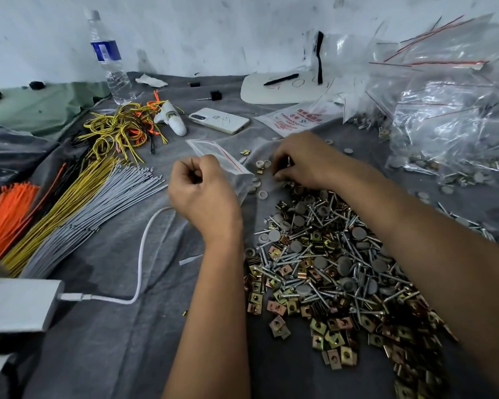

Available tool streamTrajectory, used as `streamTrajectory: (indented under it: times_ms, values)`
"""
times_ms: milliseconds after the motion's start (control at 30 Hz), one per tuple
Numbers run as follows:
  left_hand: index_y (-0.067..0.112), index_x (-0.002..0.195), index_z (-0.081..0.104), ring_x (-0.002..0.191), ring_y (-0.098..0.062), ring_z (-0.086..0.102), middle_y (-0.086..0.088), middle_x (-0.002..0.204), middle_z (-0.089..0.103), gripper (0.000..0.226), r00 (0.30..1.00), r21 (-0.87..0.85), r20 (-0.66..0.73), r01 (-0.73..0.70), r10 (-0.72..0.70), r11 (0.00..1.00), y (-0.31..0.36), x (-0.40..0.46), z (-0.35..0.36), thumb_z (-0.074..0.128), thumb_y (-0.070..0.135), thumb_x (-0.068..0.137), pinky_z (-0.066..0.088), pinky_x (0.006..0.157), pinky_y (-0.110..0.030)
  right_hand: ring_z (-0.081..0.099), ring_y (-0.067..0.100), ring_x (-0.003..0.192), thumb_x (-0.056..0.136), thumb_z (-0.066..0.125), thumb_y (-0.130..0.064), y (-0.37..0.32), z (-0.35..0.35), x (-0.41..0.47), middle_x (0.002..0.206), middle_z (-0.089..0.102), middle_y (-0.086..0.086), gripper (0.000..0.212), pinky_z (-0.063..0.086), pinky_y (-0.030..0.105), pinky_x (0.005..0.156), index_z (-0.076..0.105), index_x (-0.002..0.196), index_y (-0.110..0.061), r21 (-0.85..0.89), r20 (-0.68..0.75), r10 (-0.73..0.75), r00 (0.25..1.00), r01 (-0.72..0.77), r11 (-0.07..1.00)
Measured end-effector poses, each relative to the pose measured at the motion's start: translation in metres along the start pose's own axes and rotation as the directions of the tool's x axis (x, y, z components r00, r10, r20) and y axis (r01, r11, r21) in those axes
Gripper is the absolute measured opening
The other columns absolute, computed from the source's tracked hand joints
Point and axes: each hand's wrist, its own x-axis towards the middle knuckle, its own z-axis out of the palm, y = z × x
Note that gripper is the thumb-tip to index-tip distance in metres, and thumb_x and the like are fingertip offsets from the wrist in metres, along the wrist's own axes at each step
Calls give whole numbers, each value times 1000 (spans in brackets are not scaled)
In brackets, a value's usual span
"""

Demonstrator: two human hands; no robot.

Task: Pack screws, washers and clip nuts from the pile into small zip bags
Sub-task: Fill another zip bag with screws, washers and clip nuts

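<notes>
A big pile of screws, grey washers and brass clip nuts (329,272) lies on the grey cloth at the right. My left hand (202,191) pinches the near edge of a small clear zip bag (222,159) with a red strip, just left of the pile's far end. My right hand (303,162) reaches over the far end of the pile with its fingers curled down onto small parts; what they hold is hidden. Loose washers (263,164) lie between the two hands.
Bundles of orange, yellow and grey cable ties (78,208) lie at the left. A white charger (18,303) with its cable sits near left. A phone (219,120), a water bottle (110,59) and heaps of filled zip bags (450,116) stand behind.
</notes>
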Motion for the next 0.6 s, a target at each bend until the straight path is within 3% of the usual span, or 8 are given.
streamTrajectory:
  times_ms: [100, 167, 267, 333, 433, 600]
  values:
    - [9, 70, 52, 60, -19, 43, -9, 62, 48, 16, 982, 21, 189, 14, -17, 1000, 0, -2, 2, 56, 9, 85, 35, 54, -30, 59, -13, 70, 85, 81, -28, 14, -9, -26, 87, 69, -21, 13, 36, 2, 62, 79, 98, -29, 168, -146, 58, 988, -33, 985]
    - [13, 66, 53, 56, -15, 44, 0, 58, 49, 24, 929, 86, 365, 37, -66, 996, 0, -6, 4, 56, 7, 89, 36, 53, -27, 61, -15, 73, 87, 78, -32, 22, -11, -47, 82, 68, -24, 8, 43, 8, 68, 75, 93, -35, 280, -218, 130, 967, -66, 958]
    - [17, 58, 52, 47, -10, 42, 8, 50, 47, 26, 814, 170, 568, 29, -122, 985, -1, -16, 5, 56, 12, 84, 35, 49, -22, 65, -1, 67, 92, 72, -30, 30, -5, -73, 78, 75, -9, 4, 49, 19, 61, 72, 88, -29, 569, -166, 237, 957, -104, 816]
    - [15, 58, 52, 45, -10, 41, 6, 50, 47, 20, 766, 190, 629, 16, -134, 982, 1, -21, 6, 55, 18, 77, 35, 46, -21, 64, 7, 62, 95, 68, -29, 31, -1, -85, 77, 75, -3, 10, 50, 23, 57, 73, 89, -23, 687, -129, 267, 955, -108, 719]
    - [10, 64, 55, 47, -12, 45, -4, 56, 51, 17, 746, 209, 648, 24, -156, 978, 0, -23, 7, 55, 21, 78, 37, 44, -21, 60, 3, 56, 98, 63, -34, 32, 3, -92, 68, 70, -4, 21, 45, 19, 50, 72, 81, -26, 731, -151, 289, 945, -90, 676]
    - [4, 67, 55, 40, -26, 55, -13, 52, 56, 28, 664, 258, 715, 38, -218, 965, -6, -27, 8, 51, -3, 94, 43, 40, -25, 52, 2, 50, 105, 53, -32, 24, -2, -100, 62, 62, -6, 28, 41, 16, 44, 63, 79, -30, 734, -157, 191, 969, -16, 679]
